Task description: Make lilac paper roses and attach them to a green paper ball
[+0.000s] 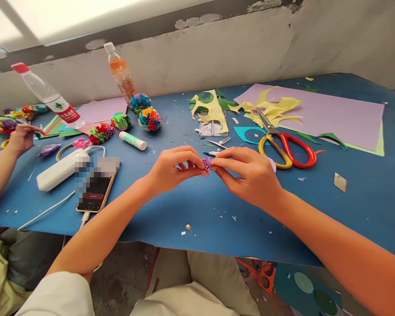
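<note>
Over blue surface (184, 204), near seemingly finished ruffled balls (150, 120), pinches perhaps unfinished purple ruffle (207, 164) between left grip (176, 166) and right grip (254, 173).

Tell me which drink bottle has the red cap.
The water bottle, farther left, with clear contents and a label partly red. The other, the orange-coloured drink bottle behind the ruffled paper balls, has a white cap.

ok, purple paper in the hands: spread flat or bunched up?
Bunched up: the purple paper shows tight folds, pinched between left hand and right hand.
</note>
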`<state>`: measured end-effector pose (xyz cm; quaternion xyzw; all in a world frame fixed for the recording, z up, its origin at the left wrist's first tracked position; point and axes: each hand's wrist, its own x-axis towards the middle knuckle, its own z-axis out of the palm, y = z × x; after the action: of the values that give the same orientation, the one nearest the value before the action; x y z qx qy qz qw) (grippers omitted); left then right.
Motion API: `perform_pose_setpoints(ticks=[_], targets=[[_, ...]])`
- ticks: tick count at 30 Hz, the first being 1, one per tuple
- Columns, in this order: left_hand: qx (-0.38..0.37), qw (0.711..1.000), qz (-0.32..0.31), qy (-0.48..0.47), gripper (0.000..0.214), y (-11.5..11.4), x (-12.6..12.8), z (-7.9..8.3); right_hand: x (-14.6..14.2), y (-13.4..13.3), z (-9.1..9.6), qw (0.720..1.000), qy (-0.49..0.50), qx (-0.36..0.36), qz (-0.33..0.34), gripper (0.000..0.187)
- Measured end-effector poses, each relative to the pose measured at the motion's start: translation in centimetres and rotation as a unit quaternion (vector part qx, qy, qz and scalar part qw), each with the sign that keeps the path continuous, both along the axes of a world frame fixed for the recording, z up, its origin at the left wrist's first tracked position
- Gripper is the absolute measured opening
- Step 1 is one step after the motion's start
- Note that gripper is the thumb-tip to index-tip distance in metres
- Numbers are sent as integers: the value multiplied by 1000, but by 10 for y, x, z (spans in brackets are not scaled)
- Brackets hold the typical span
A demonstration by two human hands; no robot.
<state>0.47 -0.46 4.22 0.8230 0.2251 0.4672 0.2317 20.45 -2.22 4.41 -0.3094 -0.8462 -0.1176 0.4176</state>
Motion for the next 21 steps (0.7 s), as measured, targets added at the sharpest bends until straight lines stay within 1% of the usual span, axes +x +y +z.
perform_pose_setpoints(ticks=[5, 10, 15, 18, 21], targets=[[-36, 999, -1, -9, 25, 1, 0, 1, 0, 0, 0, 1000, 8, 9, -1, 6], [-51, 999, -2, -19, 20, 1, -1, 1, 1, 0, 0, 1000, 1, -5, -13, 10], [-59, 998, -3, -28, 16, 2, -3, 2, 1, -1, 1, 1000, 7, -2, 2, 8], [-100, 994, -1, -35, 15, 2, -4, 2, 2, -1, 0, 1000, 10, -21, 4, 11], [-140, 988, -5, -66, 22, 3, -3, 3, 2, 0, 0, 1000, 10, -28, 6, 13]])
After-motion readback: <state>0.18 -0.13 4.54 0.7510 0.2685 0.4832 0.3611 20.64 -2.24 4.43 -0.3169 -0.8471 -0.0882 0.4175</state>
